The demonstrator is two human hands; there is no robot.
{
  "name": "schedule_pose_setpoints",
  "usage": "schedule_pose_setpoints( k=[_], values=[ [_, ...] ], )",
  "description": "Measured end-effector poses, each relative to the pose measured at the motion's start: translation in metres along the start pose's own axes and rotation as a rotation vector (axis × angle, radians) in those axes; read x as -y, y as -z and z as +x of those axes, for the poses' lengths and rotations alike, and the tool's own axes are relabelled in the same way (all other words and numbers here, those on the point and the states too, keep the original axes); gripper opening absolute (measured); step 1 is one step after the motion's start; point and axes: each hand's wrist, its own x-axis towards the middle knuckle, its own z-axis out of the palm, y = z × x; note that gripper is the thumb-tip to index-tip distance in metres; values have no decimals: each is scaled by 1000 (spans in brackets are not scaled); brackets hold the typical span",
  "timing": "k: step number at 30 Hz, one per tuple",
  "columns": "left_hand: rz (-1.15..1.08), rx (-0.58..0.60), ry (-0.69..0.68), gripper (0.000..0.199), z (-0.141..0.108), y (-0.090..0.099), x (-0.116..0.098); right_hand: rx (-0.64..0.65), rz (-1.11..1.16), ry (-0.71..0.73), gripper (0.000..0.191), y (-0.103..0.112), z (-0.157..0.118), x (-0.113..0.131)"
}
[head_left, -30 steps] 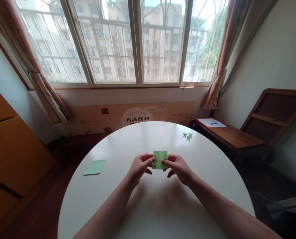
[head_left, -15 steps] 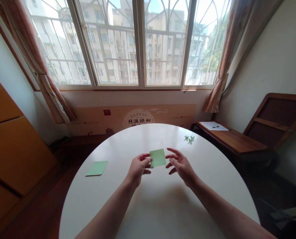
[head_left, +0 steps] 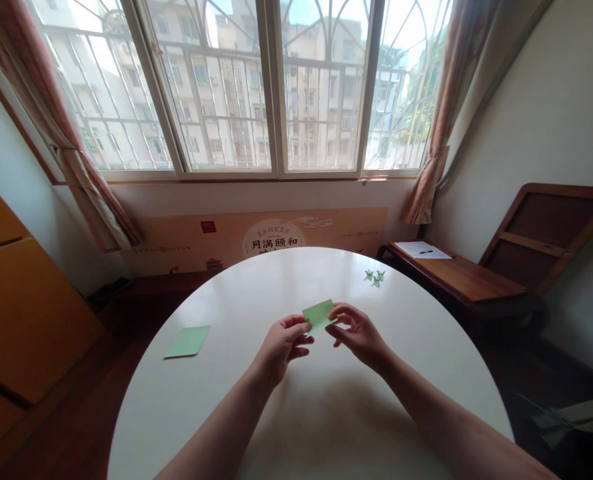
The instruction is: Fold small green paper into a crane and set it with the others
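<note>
Since half a second ago, right hand [head_left: 357, 331] has closed back onto green paper [head_left: 319, 315]. Left hand [head_left: 282, 343] pinches its opposite edge, above white table [head_left: 256, 293]. Both grips narrow.

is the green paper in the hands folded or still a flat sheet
Looks flat and unfolded: the green paper shows as one tilted sheet with no visible crease, pinched between the left hand and right hand.

Barred windows [head_left: 271, 87] (bright daylight), tied curtains [head_left: 76, 160], wooden bench [head_left: 456, 277]
</note>
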Motion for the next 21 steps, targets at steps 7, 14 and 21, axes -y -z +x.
schedule_pose_setpoints(
  k=[7, 14, 21],
  values=[
    [41, 111, -8, 29, -7, -6, -1, -50, 129, -44, 29, 0, 1, 7],
    [149, 170, -18, 25, -11, -12, 3, -125, 255, -138, 66, -6, -3, 12],
    [300, 167, -17, 20, -9, -8, 2, -166, 358, -223, 79, -5, -2, 13]
  ],
)
